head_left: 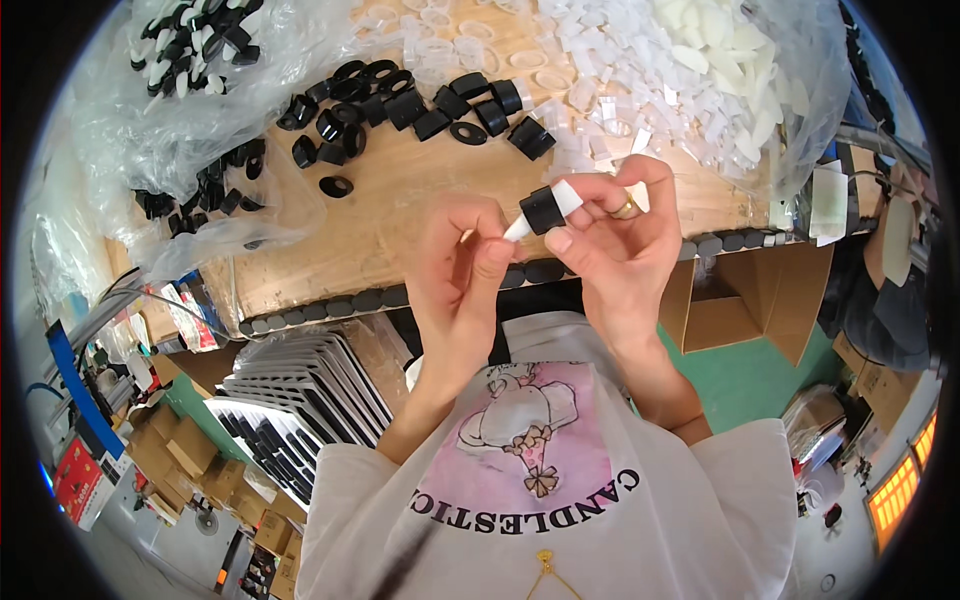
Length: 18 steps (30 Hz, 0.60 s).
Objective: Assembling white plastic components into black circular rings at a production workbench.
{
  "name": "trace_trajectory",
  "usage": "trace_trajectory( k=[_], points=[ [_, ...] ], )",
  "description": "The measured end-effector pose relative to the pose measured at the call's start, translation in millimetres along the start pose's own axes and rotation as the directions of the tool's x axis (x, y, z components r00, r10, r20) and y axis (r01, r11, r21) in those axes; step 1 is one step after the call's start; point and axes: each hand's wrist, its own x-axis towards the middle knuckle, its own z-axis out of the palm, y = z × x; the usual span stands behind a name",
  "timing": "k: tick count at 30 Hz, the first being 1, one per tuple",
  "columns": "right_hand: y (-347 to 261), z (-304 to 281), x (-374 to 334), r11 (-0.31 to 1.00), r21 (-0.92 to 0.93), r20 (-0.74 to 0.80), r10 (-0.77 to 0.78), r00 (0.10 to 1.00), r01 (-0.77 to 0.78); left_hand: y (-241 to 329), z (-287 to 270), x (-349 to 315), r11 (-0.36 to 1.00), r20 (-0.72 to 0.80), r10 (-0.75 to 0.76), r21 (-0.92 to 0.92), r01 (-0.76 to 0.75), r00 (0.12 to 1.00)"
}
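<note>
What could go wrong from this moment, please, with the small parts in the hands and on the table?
The left hand and right hand hold the black ring and white piece by the fingertips, so these might slip and perhaps fall past the nearby table edge.

The loose black ring lying apart could be knocked away.

Clear rings lie close behind black ones, so they could mix.
</note>
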Motion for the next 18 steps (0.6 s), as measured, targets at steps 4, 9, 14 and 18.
trace_trajectory(
  k=[4,9,14,18],
  points=[
    [-7,4,-1,0.960,-0.239,0.068,-0.132,0.989,0.145,6,15,-2,0.983,-0.089,-0.004,-0.181,-0.013,0.996],
    [-14,0,-5,0.878,-0.349,0.255,-0.246,0.935,0.327,-1,-1,-5,0.995,-0.066,0.059,-0.075,-0.063,0.996],
    [-20,5,-7,0.814,-0.425,0.275,-0.299,0.914,0.395,-4,-8,-10,0.992,-0.054,0.103,0.083,-0.098,0.993],
    [-24,5,-9,0.806,-0.418,0.335,-0.293,0.896,0.420,-9,-8,-14,0.994,-0.107,0.099,0.048,-0.094,0.989]
  ],
)
